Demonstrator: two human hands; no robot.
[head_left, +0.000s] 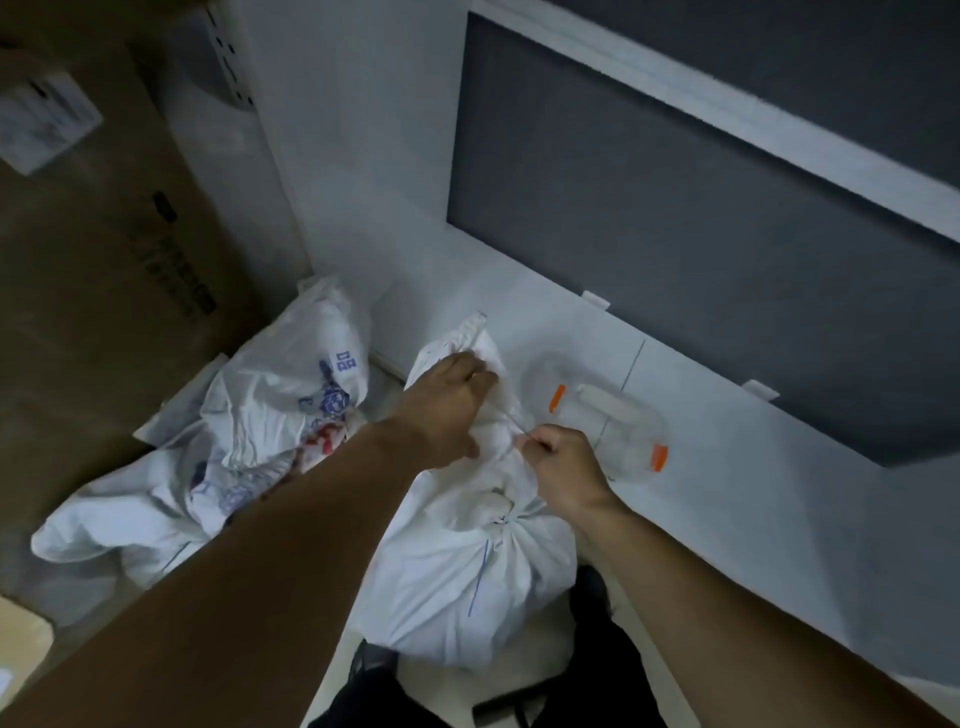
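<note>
Your left hand (452, 408) is at the centre of the frame, its fingers curled round the bunched top of the white sack (462, 587). Your right hand (563, 467), just to the right of it, is closed in a loose fist and pinches a thin string (511, 422) that runs up and left across the cloth toward the left hand. The sack lies at lower centre on the front edge of the white surface (727, 499). Its neck is gathered tight below your right wrist, and its loose top stretches up toward the middle of the frame.

Right of your right hand, a clear plastic container (608, 415) with orange clips lies flat on the surface. It is so near your knuckles that you cannot tell whether they touch.

Left of the sack, under your left forearm, a heap of crumpled printed plastic bags (291, 395) crowds that side. A cardboard box (104, 249) stands behind it, filling the upper left. A grey partition panel (675, 249) closes the back of the surface at upper right. Something black (602, 654) shows below the sack at the bottom edge.
</note>
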